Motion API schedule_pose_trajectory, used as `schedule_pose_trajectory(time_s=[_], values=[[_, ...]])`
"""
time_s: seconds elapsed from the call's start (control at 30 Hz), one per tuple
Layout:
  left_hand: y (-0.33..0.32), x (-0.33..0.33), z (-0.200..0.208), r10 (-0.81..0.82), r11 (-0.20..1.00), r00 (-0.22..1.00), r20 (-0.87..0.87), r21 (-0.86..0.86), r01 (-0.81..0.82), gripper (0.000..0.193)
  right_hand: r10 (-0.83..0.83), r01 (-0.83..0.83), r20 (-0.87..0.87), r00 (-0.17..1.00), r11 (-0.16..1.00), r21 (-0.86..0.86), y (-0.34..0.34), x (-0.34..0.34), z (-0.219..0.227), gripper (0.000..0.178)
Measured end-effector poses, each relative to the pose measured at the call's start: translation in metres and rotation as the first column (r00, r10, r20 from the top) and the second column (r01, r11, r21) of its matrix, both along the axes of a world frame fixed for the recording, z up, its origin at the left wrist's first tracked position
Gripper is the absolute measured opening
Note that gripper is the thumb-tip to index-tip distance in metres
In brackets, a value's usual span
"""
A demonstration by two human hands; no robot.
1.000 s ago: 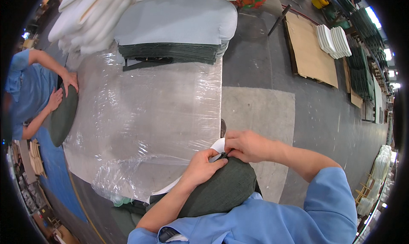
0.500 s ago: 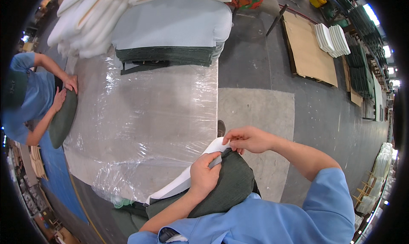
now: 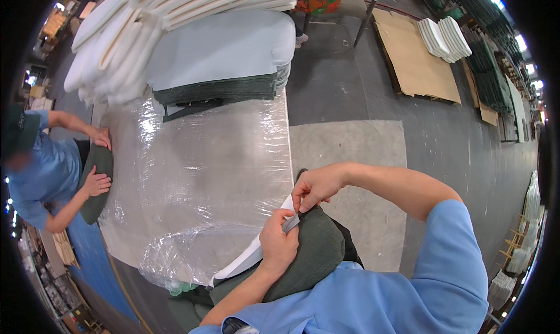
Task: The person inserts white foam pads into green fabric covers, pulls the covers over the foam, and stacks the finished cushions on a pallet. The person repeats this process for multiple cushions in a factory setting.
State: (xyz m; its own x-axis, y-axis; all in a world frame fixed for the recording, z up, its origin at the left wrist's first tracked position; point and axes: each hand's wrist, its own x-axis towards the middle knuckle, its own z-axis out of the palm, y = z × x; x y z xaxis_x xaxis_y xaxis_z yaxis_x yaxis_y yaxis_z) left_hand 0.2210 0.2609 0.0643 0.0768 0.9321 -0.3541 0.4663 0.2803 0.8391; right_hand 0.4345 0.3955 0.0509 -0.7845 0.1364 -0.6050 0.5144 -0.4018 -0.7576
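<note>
A dark green fabric cushion cover lies against my front at the near edge of the table. Along its far side runs a white strip, with a grey lining showing beside it; I cannot tell whether the white is foam or cloth. My left hand is closed on the cover's edge, a fold of grey lining between thumb and fingers. Close beyond it, my right hand pinches the same edge at the cover's far corner. Its fingertips partly hide the spot it grips.
Clear plastic film covers the table. Toward the back are a stack of grey-topped dark green fabric pieces and white foam pads. At left a co-worker handles a green cushion. Cardboard lies on the floor at right.
My right hand has come closer to my left, and its fingers have closed on the cover's edge. The co-worker's nearer hand now lies flatter on their cushion. The whole view has shifted slightly.
</note>
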Motion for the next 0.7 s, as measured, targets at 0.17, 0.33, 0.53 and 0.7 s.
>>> schedule_pose_trajectory(time_s=[0.17, 0.33, 0.53, 0.7], values=[[0.024, -0.012, -0.008, -0.070, 0.928, 0.991, 0.110, -0.357, 0.105, 0.021, -0.176, 0.180, -0.057, 0.983, 0.981, 0.073, -0.017, 0.000, -0.022, 0.017], [0.049, -0.007, -0.007, -0.061, 0.847, 0.957, 0.282, -0.493, 0.199, 0.026, -0.238, 0.223, 0.034, 0.971, 0.942, 0.250, -0.023, -0.022, -0.037, 0.023], [0.056, -0.020, -0.019, -0.153, 0.837, 0.956, 0.250, -0.482, 0.260, 0.014, -0.740, 0.747, -0.138, 0.659, 0.665, -0.002, -0.039, -0.005, -0.041, 0.022], [0.062, -0.008, -0.006, -0.014, 0.808, 0.957, 0.289, -0.560, 0.181, 0.009, -0.997, 0.975, -0.014, -0.074, -0.069, -0.213, -0.118, -0.009, -0.107, 0.040]])
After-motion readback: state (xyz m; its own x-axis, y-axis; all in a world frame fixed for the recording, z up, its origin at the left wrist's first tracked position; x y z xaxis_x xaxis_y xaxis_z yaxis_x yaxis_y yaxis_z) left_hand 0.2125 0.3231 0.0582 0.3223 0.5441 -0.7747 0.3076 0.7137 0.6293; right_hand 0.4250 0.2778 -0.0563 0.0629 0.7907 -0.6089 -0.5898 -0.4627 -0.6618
